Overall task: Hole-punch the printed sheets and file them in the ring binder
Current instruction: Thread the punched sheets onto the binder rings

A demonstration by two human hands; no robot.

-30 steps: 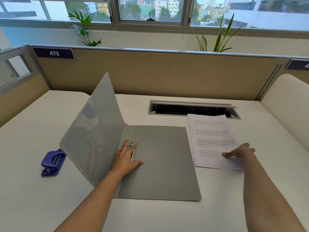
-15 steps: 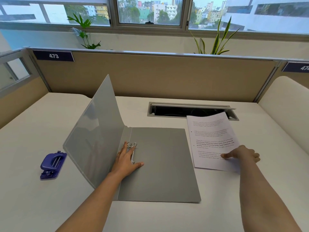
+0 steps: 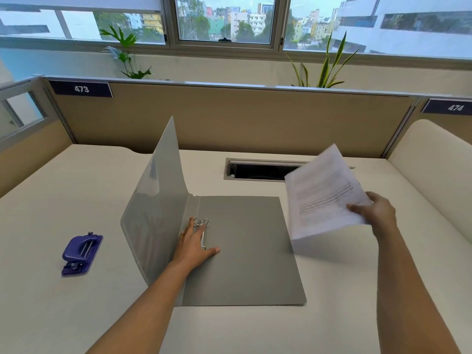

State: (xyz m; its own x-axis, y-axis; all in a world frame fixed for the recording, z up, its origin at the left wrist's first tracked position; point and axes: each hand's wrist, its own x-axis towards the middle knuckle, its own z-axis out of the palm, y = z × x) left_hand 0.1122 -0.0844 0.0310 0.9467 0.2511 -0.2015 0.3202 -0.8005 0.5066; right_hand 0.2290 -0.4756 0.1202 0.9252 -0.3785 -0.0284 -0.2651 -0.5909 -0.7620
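Note:
A grey ring binder (image 3: pixel 247 251) lies open on the desk, its front cover (image 3: pixel 155 200) standing up at the left. My left hand (image 3: pixel 194 245) rests flat on the binder's spine, fingers straight, beside the metal rings (image 3: pixel 201 222). My right hand (image 3: pixel 375 212) grips the right edge of the printed sheets (image 3: pixel 321 195) and holds them tilted in the air, right of the binder. The sheets look blurred. A purple hole punch (image 3: pixel 81 254) sits on the desk left of the binder, away from both hands.
The white desk (image 3: pixel 76 195) ends at a beige partition (image 3: pixel 255 118) at the back. A cable slot (image 3: pixel 258 169) opens in the desk behind the binder. A cream rounded panel (image 3: pixel 434 180) borders the right side. Plants stand behind the partition.
My right hand has picked the printed sheets up off the desk; they now hang tilted in the air. My left hand stays on the binder's spine.

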